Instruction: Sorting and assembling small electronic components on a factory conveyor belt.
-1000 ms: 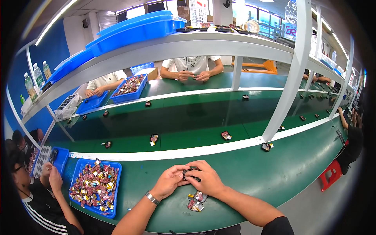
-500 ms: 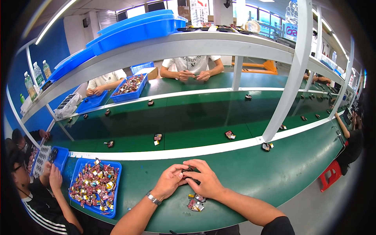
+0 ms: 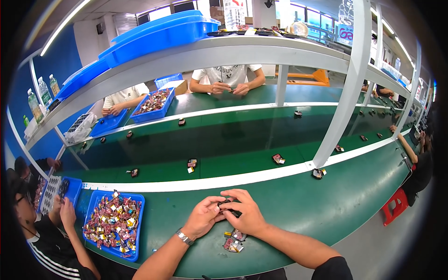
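Note:
My left hand [image 3: 204, 218] and my right hand [image 3: 244, 214] meet over the green bench, and together they pinch a small black part [image 3: 227, 206] between the fingertips. A watch sits on my left wrist. Just below my hands lie two small red and silver pieces [image 3: 233, 240] on the bench top. To my left stands a blue tray [image 3: 95, 205] heaped with several small red, silver and yellow parts.
A dark green conveyor belt [image 3: 224, 140] runs beyond the white strip and carries several small parts. A grey post [image 3: 343, 88] rises at the right. Other people sit across the belt and at my left. Blue bins [image 3: 158, 32] rest on the overhead shelf.
The small parts on the belt have drifted to the right. My hands stay together on the black part, almost in the same place.

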Demonstrator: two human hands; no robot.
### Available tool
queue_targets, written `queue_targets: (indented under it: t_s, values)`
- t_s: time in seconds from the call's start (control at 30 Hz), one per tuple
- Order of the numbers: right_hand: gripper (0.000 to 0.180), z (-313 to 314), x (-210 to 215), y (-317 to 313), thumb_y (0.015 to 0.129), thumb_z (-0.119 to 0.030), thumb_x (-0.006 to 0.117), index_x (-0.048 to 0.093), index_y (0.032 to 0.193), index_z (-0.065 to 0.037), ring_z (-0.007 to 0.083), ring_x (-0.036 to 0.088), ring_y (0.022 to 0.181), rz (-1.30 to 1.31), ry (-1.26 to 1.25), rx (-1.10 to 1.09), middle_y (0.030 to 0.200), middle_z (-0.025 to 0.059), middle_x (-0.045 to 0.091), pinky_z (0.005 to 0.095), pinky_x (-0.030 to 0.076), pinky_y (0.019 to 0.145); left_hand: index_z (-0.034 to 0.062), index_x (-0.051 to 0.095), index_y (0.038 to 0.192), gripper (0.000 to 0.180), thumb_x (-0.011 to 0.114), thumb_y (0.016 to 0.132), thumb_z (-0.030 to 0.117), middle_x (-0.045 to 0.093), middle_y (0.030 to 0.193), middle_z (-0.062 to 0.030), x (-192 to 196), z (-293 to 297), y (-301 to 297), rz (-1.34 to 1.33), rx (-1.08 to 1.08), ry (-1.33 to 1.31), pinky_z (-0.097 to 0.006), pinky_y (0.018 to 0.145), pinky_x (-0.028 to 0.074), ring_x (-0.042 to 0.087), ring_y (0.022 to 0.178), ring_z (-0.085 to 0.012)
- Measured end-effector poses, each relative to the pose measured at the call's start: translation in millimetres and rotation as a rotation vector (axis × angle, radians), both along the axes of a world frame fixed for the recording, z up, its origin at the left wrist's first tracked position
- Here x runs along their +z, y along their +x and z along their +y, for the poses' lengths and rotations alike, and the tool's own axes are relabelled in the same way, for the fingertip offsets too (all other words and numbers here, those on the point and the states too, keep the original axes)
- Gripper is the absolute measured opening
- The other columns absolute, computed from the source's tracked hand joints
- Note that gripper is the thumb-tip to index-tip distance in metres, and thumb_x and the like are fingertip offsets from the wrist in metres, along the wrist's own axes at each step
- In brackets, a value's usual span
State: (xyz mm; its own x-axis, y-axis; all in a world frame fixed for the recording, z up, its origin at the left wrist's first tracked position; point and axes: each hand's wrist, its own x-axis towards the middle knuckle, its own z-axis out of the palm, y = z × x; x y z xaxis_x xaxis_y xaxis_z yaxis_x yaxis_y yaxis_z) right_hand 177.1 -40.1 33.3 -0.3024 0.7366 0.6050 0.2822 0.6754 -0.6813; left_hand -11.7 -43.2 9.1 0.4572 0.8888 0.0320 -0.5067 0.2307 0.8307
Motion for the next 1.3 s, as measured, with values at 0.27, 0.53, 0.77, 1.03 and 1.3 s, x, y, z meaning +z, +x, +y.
queue_targets:
  t_s: [0.27,0.53,0.77,1.03,1.3]
  values:
    - [0.022,0.9,3.3,0.6,0.078,-0.002,0.070,0.071,0.100,-0.007,0.0293,0.055,0.114,-0.079,-0.019,-0.008,0.123,0.0108,0.061,0.0385,0.050,0.093,0.0014,0.044,0.132,0.031,0.047,0.102,0.007,0.059,0.126,-0.0132,8.8,-5.1,5.3,0.035,0.081,-0.036,-0.043,0.105,0.048,0.058,0.118,-0.0216]
    - [0.024,5.3,9.2,0.8,0.072,0.000,0.074,0.070,0.094,-0.007,0.0246,0.060,0.087,-0.160,0.283,-0.061,0.097,0.0062,0.062,0.0336,0.053,0.070,0.0022,0.044,0.134,0.033,0.047,0.101,0.007,0.059,0.127,-0.0123,9.9,-3.7,3.7,0.060,0.061,-0.093,-0.042,0.105,0.048,0.058,0.118,-0.0217]
    - [0.029,1.2,11.6,-1.2,0.070,0.000,0.075,0.070,0.097,-0.005,0.0237,0.060,0.084,-0.273,0.346,-0.119,0.095,0.0059,0.062,0.0326,0.053,0.069,0.0022,0.045,0.133,0.033,0.047,0.100,0.004,0.059,0.125,-0.0110,12.1,-4.1,3.7,0.063,0.072,-0.129,-0.041,0.105,0.048,0.059,0.116,-0.0206]
    - [0.031,1.8,10.6,-0.8,0.068,-0.002,0.070,0.067,0.100,-0.003,0.0232,0.061,0.085,-0.375,0.483,-0.171,0.096,0.0075,0.060,0.0320,0.054,0.072,0.0020,0.045,0.132,0.032,0.048,0.101,0.006,0.059,0.124,-0.0110,9.5,-3.8,4.4,0.072,0.064,-0.120,-0.042,0.105,0.048,0.059,0.117,-0.0207]
    - [0.026,0.5,12.8,0.5,0.069,-0.002,0.069,0.065,0.094,-0.001,0.0232,0.061,0.084,-0.393,0.488,-0.173,0.095,0.0085,0.060,0.0323,0.054,0.072,0.0022,0.045,0.132,0.031,0.048,0.101,0.007,0.058,0.125,-0.0111,13.6,-4.9,5.5,0.081,0.064,-0.108,-0.042,0.104,0.049,0.060,0.114,-0.0208]
